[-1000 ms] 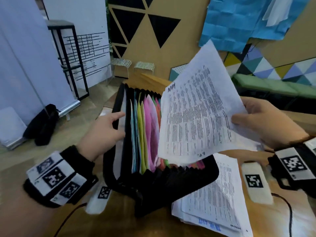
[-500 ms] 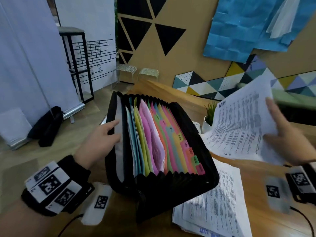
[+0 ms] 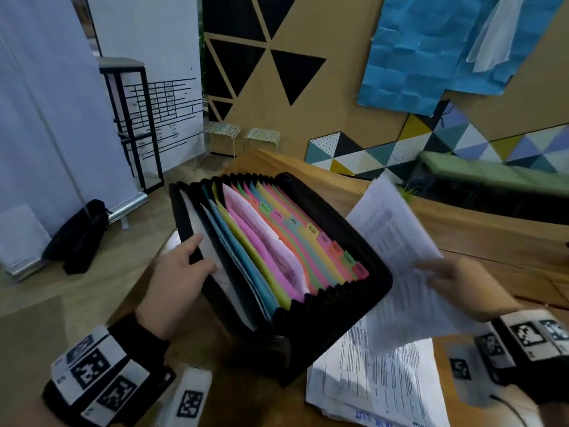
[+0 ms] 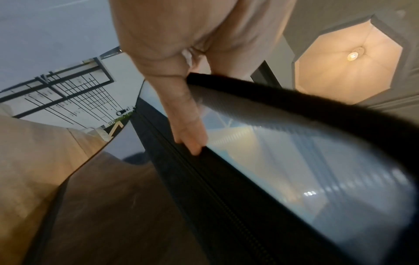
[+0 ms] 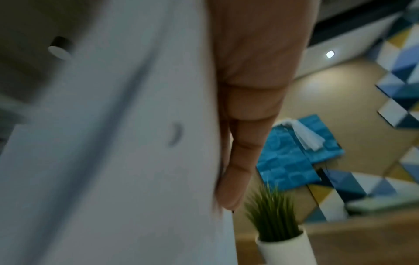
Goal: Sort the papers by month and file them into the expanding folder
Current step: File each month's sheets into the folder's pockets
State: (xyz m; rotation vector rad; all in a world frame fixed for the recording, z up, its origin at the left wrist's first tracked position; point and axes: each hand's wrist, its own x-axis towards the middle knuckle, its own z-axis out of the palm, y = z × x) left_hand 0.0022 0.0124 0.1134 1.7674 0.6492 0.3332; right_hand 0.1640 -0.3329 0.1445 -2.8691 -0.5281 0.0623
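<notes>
A black expanding folder [image 3: 345, 300] stands open on the wooden table, its coloured dividers [image 3: 271, 241] fanned out with month tabs along the right. My left hand [image 3: 181, 272] grips the folder's near-left wall [image 4: 260, 116], thumb over the rim and fingers inside. To the right of the folder my right hand [image 3: 455, 285] pinches a printed white sheet [image 3: 400, 260], held tilted over the table and blurred. In the right wrist view the sheet [image 5: 113, 143] lies flat against my fingers [image 5: 238, 170]. More printed papers [image 3: 378, 383] lie in a pile at the front right.
A small white pot with a green plant [image 5: 278, 233] stands behind the held sheet. The wooden table [image 3: 492, 241] runs on to the right. Left of the table there is floor, with a black bag [image 3: 80, 235] and a black metal rack [image 3: 129, 124].
My right hand has carried the sheet from above the folder out to the right and down. The dividers now show fully. My left hand has kept its grip on the folder wall.
</notes>
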